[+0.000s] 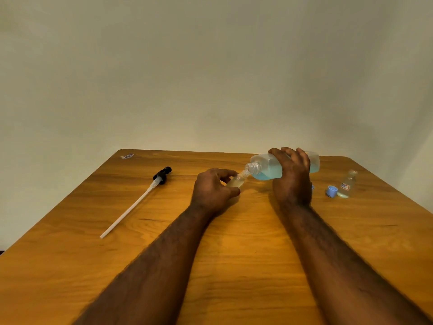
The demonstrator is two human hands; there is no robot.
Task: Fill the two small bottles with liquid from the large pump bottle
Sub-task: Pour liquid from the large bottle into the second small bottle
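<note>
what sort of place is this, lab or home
Probably a plain room, maybe a home, not a lab: a wooden table against a bare wall, and a household-looking bottle with its pump lying loose.

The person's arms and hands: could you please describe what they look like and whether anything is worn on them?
Both the left forearm and right forearm are bare and hairy down to the frame's lower edge, with no sleeves in view. The left hand and right hand wear no gloves, and no watch, bracelet or ring shows on wrists or fingers.
</note>
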